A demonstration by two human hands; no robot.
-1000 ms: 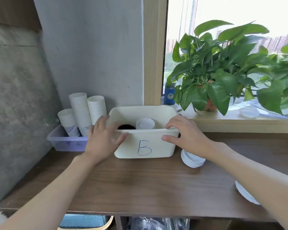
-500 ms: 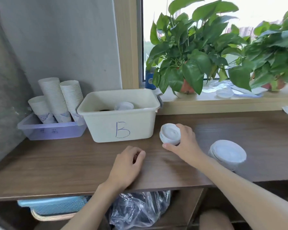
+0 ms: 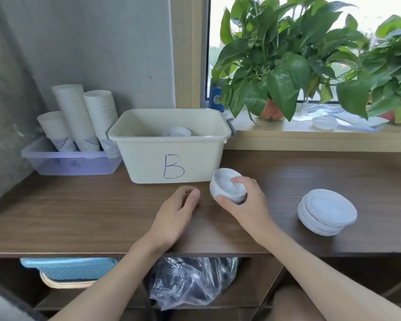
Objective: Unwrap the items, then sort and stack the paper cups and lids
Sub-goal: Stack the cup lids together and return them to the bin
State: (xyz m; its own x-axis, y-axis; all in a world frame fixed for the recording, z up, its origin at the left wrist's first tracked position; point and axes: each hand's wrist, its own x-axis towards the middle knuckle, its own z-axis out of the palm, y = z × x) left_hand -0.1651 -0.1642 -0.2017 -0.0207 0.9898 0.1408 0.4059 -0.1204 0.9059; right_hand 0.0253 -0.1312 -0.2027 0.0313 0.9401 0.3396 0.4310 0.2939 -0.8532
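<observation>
1. Sorting lids: the right hand [image 3: 245,205] clamps its fingers round a small lid stack [image 3: 226,184], tilted, just beside the bin [image 3: 148,163].
2. The left hand [image 3: 178,212] rests on the counter [image 3: 79,216], fingers loosely curled, empty.
3. Next, likely: lift the stack over the bin's rim.

The window [image 3: 310,24] is your landmark: pale daylight pours through it. Just left of the window you have its light wooden frame [image 3: 187,54], then a smooth grey wall [image 3: 97,42], and furthest left a rougher concrete face [image 3: 2,93]. Directly below the window a pale wooden sill [image 3: 310,140] carries leafy potted plants [image 3: 276,66]. Below that, nearer you, runs a dark wood-grain counter [image 3: 79,216], with open dark shelving [image 3: 259,304] lowest of all.
</observation>
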